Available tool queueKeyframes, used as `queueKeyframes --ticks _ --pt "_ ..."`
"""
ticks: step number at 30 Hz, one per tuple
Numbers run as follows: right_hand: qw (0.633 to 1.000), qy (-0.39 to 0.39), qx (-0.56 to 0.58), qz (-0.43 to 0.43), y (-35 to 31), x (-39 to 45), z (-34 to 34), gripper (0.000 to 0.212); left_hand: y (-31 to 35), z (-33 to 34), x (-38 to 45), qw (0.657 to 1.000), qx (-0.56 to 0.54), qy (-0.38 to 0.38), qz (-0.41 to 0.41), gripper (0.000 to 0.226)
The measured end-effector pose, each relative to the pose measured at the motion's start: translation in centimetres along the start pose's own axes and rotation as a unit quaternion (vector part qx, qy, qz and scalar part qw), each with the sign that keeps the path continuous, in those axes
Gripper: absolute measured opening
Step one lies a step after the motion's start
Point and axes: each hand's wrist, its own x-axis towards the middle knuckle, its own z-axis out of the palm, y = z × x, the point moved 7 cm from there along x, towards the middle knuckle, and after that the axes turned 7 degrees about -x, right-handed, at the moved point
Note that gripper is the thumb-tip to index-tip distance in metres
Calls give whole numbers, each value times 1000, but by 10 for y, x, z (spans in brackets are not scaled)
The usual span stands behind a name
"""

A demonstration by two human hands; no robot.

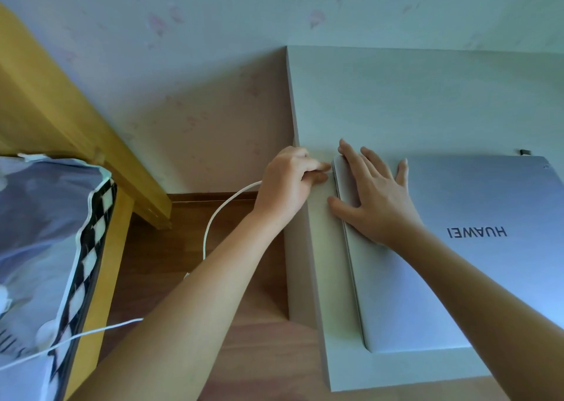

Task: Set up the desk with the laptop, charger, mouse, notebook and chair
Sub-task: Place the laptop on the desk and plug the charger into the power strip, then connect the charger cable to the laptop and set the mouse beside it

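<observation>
A closed silver laptop (457, 248) lies on the white desk (412, 101), its lid logo facing me upside down. My right hand (370, 196) lies flat and spread on the lid near its far left corner. My left hand (290, 181) pinches the plug end of a white charger cable (219, 214) right at the laptop's left edge. The plug tip itself is hidden by my fingers. The cable curves down from that hand toward the floor and runs off to the left.
A yellow wooden bed frame (76, 132) with grey bedding and a black-and-white checked edge (91, 236) stands on the left. Brown wood floor (171, 248) fills the gap between bed and desk. A wallpapered wall stands behind. A small dark object (525, 152) sits behind the laptop.
</observation>
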Motion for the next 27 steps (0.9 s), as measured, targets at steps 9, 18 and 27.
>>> queueKeyframes --ticks 9,18,27 --pt "1000 -2 -1 -9 -3 0 -1 88 10 -6 1 1000 4 3 29 27" --pt "1000 12 14 5 -2 -3 -3 89 32 2 -3 975 189 -27 114 39" --pt "989 137 9 51 29 -22 -23 59 70 45 -5 953 274 -65 116 47"
